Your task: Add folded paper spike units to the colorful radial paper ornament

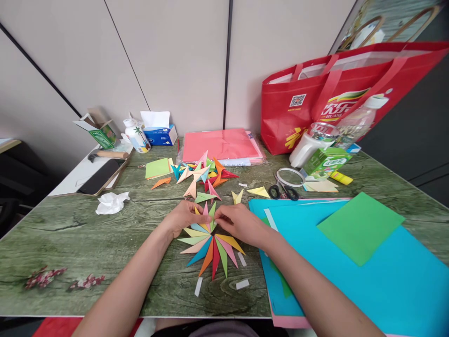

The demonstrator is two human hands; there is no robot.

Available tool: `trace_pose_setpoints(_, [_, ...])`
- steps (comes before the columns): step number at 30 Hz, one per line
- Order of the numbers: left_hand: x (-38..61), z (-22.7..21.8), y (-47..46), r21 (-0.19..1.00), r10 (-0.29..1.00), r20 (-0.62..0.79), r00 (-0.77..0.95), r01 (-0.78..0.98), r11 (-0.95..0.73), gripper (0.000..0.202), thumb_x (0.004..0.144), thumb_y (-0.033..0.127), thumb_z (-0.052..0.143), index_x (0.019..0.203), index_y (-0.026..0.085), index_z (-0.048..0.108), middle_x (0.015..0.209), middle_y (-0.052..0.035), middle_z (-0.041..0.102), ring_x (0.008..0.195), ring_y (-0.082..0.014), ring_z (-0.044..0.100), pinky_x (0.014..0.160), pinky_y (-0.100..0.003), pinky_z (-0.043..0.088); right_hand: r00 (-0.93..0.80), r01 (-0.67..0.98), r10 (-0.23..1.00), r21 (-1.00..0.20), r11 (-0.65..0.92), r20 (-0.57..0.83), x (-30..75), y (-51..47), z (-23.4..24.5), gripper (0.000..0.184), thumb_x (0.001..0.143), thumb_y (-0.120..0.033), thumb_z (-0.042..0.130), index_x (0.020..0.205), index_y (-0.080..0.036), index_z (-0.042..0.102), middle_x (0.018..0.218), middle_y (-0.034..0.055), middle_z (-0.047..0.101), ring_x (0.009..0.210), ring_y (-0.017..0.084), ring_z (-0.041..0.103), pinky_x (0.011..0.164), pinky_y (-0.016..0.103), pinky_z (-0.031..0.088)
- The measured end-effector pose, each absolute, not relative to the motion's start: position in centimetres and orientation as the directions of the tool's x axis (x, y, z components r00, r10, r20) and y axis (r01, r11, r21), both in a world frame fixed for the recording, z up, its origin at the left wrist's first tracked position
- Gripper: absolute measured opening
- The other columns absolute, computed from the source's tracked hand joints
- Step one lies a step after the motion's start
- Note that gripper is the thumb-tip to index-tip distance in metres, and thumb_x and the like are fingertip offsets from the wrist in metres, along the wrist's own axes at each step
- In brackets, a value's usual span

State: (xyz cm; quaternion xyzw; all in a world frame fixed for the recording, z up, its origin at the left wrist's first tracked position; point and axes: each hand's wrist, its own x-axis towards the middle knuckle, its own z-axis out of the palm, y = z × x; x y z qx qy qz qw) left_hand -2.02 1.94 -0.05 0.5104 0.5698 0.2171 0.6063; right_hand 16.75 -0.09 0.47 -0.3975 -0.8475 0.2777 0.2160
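Folded paper points in many colours fan out into a star-shaped ring (216, 252) on the table before me. At its upper left, my left hand (185, 216) is closed, its thumb and fingers pinching the pink folded point (206, 213) beside a yellow-orange one. Across from it, my right hand (242, 223) pinches at the edge of an upright light green folded point (212, 216). Its fingertips partly hide the contact. Above the hands lies a heap of loose folded paper pieces (201, 173), with a pale yellow piece (237, 197) nearest my right hand.
Blue paper sheets (351, 290) with a green square (361, 228) lie at right. Scissors (284, 189), a tape roll (290, 177), a green carton (324, 163) and a red bag (280, 117) stand behind. White strips (242, 284) lie near the ring; crumpled tissue (112, 203) is left.
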Motion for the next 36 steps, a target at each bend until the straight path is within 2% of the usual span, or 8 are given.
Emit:
trace_pose_setpoints(6, [-2.04,-0.17,1.97,0.865,0.853,-0.458,0.25,0.348,0.363,0.033,0.042,0.036,0.079,0.053,0.012,0.059,0.043,0.0047,0.048,0.039,-0.0046,0.032,0.04,-0.02,0.019,-0.559,0.517,0.824,-0.735,0.438,0.097,16.62,-0.3,0.36,0.008,0.079,-0.017,0.054,0.072,-0.015,0.059,0.065,0.0,0.062,0.058,0.01,0.055,0.052,0.018,0.035])
trace_pose_setpoints(14, [-2.08,-0.32,2.02,0.866,0.844,-0.469,0.259,0.323,0.382,0.034,0.041,0.034,0.079,0.057,0.01,0.061,0.047,0.0022,0.053,0.041,-0.0057,0.038,0.041,-0.019,0.023,-0.581,0.539,0.8,-0.665,0.518,0.152,16.89,0.13,0.16,0.011,0.08,-0.013,0.05,0.074,-0.015,0.058,0.065,-0.0003,0.059,0.056,0.009,0.05,0.053,0.019,0.032])
trace_pose_setpoints(21, [-2.03,-0.19,1.93,0.868,0.842,-0.472,0.263,0.308,0.39,0.032,0.042,0.032,0.08,0.055,0.011,0.059,0.045,0.0032,0.051,0.04,-0.0051,0.038,0.039,-0.018,0.024,-0.65,0.533,0.752,-0.638,0.556,0.112,16.94,0.03,0.92,0.013,0.086,-0.019,0.048,0.076,-0.015,0.055,0.078,0.0035,0.06,0.072,0.013,0.054,0.063,0.022,0.037])
trace_pose_setpoints(28, [-2.06,-0.08,1.86,0.877,0.848,-0.459,0.265,0.289,0.384,0.032,0.04,0.03,0.08,0.054,0.011,0.059,0.046,0.0033,0.052,0.041,-0.0052,0.039,0.04,-0.018,0.025,-0.633,0.694,0.774,-0.45,0.562,-0.008,16.34,-0.46,0.62,0.016,0.09,-0.021,0.037,0.084,-0.014,0.049,0.083,0.0065,0.055,0.067,0.015,0.053,0.055,0.024,0.031])
trace_pose_setpoints(33, [-2.05,0.02,1.94,0.876,0.849,-0.458,0.264,0.299,0.379,0.033,0.039,0.031,0.081,0.056,0.011,0.061,0.045,0.0038,0.05,0.041,-0.005,0.037,0.041,-0.019,0.023,-0.602,0.694,0.798,-0.508,0.511,-0.019,16.47,-0.36,0.46,0.017,0.091,-0.018,0.033,0.086,-0.013,0.048,0.087,0.0085,0.055,0.069,0.014,0.053,0.057,0.024,0.033])
trace_pose_setpoints(36, [-2.05,0.0,1.96,0.869,0.849,-0.464,0.253,0.315,0.382,0.034,0.038,0.032,0.081,0.056,0.011,0.06,0.046,0.0034,0.05,0.041,-0.0054,0.037,0.04,-0.019,0.023,-0.564,0.72,0.826,-0.492,0.489,-0.004,16.65,-0.16,0.24,0.016,0.089,-0.018,0.035,0.083,-0.013,0.049,0.085,0.0091,0.056,0.07,0.015,0.053,0.058,0.025,0.033])
